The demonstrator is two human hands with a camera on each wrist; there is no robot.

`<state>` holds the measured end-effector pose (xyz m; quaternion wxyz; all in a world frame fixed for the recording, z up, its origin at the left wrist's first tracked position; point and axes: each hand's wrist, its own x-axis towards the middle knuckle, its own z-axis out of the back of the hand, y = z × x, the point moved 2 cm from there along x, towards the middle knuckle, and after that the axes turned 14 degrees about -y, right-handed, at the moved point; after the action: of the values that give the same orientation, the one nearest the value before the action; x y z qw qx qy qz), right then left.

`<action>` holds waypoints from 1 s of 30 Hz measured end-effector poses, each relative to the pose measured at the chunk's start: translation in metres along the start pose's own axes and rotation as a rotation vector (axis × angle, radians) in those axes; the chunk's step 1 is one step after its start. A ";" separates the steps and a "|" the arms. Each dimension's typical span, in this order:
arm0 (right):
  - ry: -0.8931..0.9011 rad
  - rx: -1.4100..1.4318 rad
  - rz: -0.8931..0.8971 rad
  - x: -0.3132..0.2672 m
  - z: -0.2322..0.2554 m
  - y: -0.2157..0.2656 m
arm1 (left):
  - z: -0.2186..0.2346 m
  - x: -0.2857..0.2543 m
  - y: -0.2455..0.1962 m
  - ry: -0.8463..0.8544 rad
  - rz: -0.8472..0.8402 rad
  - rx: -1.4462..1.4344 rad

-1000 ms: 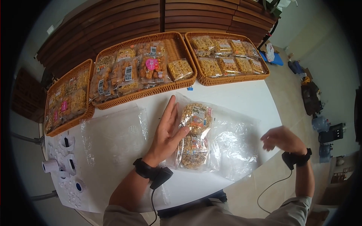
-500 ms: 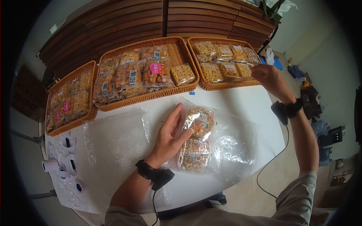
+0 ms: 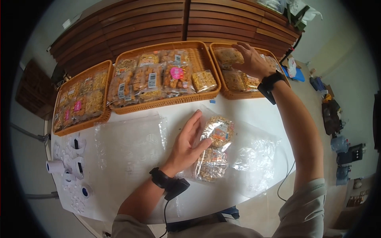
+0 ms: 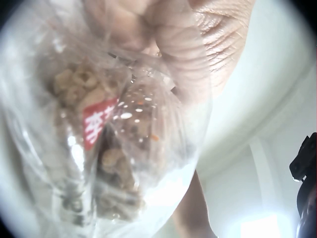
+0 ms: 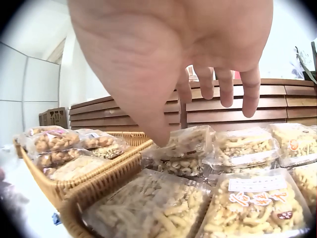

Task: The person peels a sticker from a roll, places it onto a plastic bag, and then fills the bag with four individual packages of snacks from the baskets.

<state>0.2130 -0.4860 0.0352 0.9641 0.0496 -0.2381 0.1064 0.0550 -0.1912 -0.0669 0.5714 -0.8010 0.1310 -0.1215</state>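
My left hand (image 3: 188, 148) holds a clear plastic bag (image 3: 198, 174), its thumb across the front and its fingers along the left side. Inside the bag two packs of puffed-grain snack cakes (image 3: 219, 131) lie one above the other; a red label and pale pieces show through the film in the left wrist view. My right hand (image 3: 254, 61) reaches over the right wicker basket (image 3: 228, 94), fingers spread and apart. In the right wrist view its fingers hang above wrapped snack packs (image 5: 242, 148), with the thumb tip close to a pack at the back left.
A middle basket (image 3: 162, 104) and a left basket (image 3: 81, 127) hold more wrapped snacks. Flat clear bags (image 3: 131, 146) lie left of my left hand, and another clear bag (image 3: 256, 154) lies right of the held one. Paper label rolls (image 3: 55, 166) stand at the table's left edge.
My right hand has moved from the table's right side, up and leftward, to over the right basket, and its fingers have spread. My left hand keeps its hold on the bag.
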 end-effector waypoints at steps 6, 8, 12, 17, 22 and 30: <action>0.120 -0.050 -0.126 0.018 -0.021 0.019 | 0.001 0.000 0.002 0.000 0.017 -0.036; 0.162 -0.053 -0.174 0.020 -0.023 0.023 | 0.001 0.000 0.002 0.007 -0.025 0.008; 0.175 -0.009 -0.060 0.017 -0.027 0.019 | 0.001 0.000 0.002 0.006 -0.023 -0.008; 0.082 0.114 -0.039 0.013 -0.026 0.010 | 0.002 0.001 0.005 0.010 -0.026 0.016; -0.042 0.167 0.069 0.007 -0.029 0.005 | 0.002 0.000 0.004 -0.005 -0.029 0.006; -0.265 -0.005 -0.242 -0.008 -0.039 0.037 | -0.002 -0.001 0.001 -0.009 0.003 -0.038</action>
<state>0.2155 -0.4455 -0.0013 0.9301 0.0892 -0.3558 -0.0183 0.0532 -0.1924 -0.0674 0.5569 -0.8120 0.1319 -0.1146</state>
